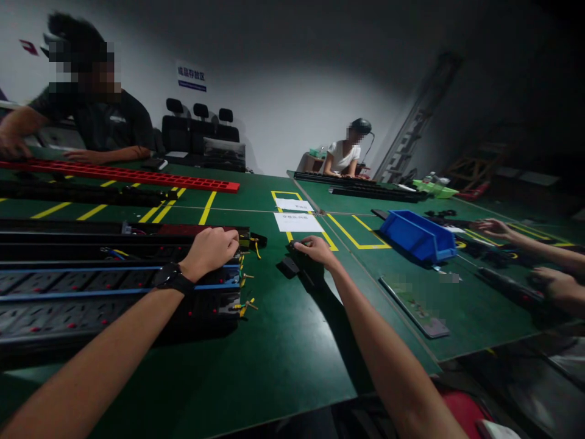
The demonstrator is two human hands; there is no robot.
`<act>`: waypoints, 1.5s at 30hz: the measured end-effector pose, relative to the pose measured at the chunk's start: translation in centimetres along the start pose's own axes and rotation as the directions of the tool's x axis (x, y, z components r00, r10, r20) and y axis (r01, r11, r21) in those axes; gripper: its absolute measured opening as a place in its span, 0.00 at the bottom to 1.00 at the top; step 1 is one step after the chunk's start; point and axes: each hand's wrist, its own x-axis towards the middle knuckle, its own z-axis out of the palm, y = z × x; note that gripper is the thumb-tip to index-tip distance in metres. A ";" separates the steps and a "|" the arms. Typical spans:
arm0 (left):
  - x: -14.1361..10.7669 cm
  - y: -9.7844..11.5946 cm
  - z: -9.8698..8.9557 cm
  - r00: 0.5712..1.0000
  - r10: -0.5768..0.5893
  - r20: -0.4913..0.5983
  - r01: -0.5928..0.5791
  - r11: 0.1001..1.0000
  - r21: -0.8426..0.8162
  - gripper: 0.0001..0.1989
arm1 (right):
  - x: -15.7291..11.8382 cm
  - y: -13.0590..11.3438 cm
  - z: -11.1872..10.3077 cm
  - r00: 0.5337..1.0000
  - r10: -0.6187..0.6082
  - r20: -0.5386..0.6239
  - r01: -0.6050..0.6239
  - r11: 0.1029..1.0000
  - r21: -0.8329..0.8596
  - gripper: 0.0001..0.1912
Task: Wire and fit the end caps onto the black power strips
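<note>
Several long black power strips (137, 277) lie side by side at the left, with rows of sockets, red switches and blue edges. Yellow-green wires (247, 308) stick out of their right ends. My left hand (210, 250), with a black watch on the wrist, is curled over the end of a strip in the back row; its fingertips are hidden. Further right, my right hand (315, 250) pinches a small black plastic part (291, 246) just above the table. Another small black piece (287, 266) lies on the tabletop below that hand.
A blue bin (415, 236) and a phone-like slab (414, 308) lie to the right on the green table (292, 366). Paper sheets (297, 222) lie ahead. Another person's hands (548, 283) work at the right edge. Two people sit across, one behind a red rail (183, 178).
</note>
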 end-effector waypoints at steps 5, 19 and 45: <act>0.0 -0.2 0.1 1.000 0.002 -0.016 -0.002 1.000 -0.010 0.16 | -1.0 -1.6 0.0 1.000 -0.016 -0.010 0.014 0.985 -0.171 0.22; 0.3 -0.1 0.1 0.999 -0.019 0.031 0.017 0.998 0.060 0.17 | -2.5 -10.1 0.9 0.940 -0.338 0.033 0.338 0.918 -0.208 0.19; 0.2 -0.3 -0.1 0.997 -0.045 0.065 0.039 0.996 0.082 0.18 | 1.6 -10.6 3.6 0.995 -0.095 0.042 0.103 0.966 -0.238 0.16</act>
